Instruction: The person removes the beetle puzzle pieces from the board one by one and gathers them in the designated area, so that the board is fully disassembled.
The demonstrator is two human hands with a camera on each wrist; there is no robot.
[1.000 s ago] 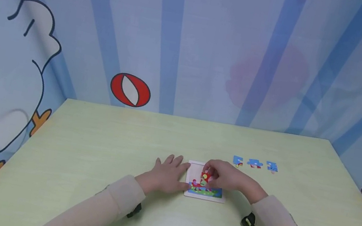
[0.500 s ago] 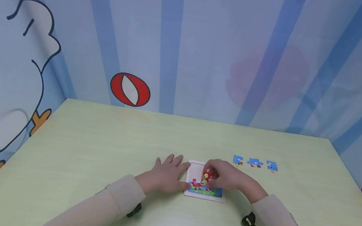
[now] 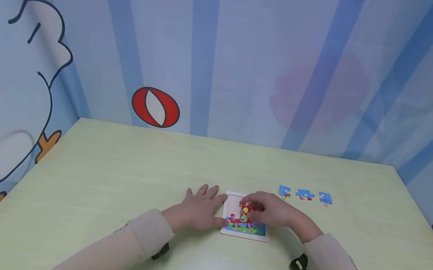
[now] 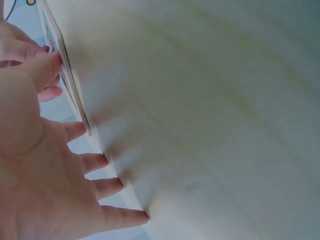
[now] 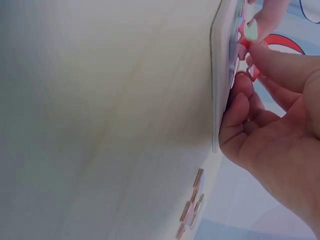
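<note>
A small puzzle board [image 3: 234, 200] with a pale frame lies on the table, its lower part filled with a blue, green and red picture. My left hand [image 3: 199, 209] is spread flat on its left, index fingertip at the upper left edge and thumb on the lower left edge. Over the board's right side, my right hand [image 3: 274, 210] pinches a red puzzle piece [image 3: 245, 210] with yellow and green on it, against the picture. The right wrist view shows the thumb [image 5: 282, 65] at that piece, the other fingers curled by the board's edge. Whether the piece lies flat is hidden.
Three blue puzzle pieces lie in a row behind the right hand: a left one [image 3: 284, 191], a middle one [image 3: 305, 194] and a right one [image 3: 325, 198]. The pale wooden table [image 3: 129, 163] meets a blue striped backdrop [image 3: 246, 63] at its far edge.
My right hand has shifted very slightly, its thumb drawing a little to the right, so more of the red piece shows. The left hand and board have stayed in place.
</note>
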